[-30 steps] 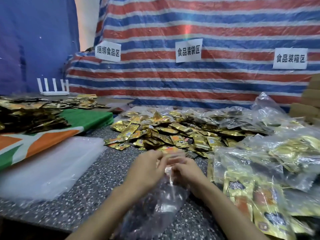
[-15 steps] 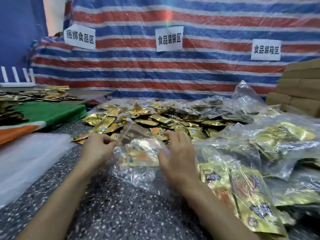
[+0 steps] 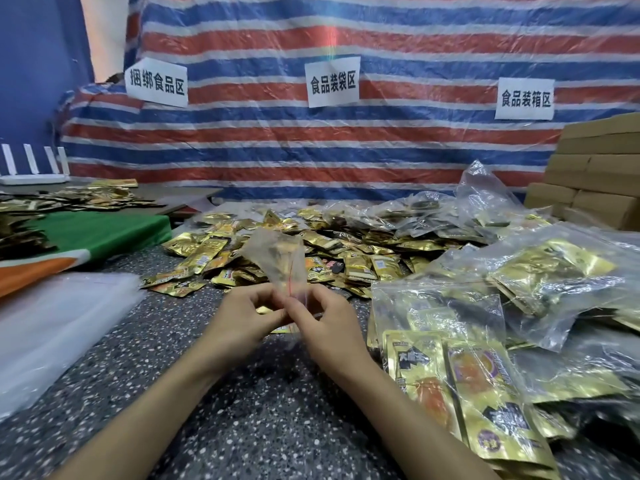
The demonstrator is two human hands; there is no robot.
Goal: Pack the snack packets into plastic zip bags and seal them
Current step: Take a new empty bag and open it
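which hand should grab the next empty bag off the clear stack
Left. The clear bag stack lies nearer the left hand; the right hand is beside the filled bags. Both pinch the zip bag, so it must let go first.

Only real open lane is the bare speckled tabletop (image 3: 270,410) near-centre, and the left hand (image 3: 242,320) and right hand (image 3: 332,327) sit in it pinching a zip bag (image 3: 277,258). Loose packet pile (image 3: 346,251) blocks the far side, filled bags (image 3: 519,306) heap the right, a clear-bag stack (image 3: 59,323) crowds the left. Tarp (image 3: 381,150) closes the back.
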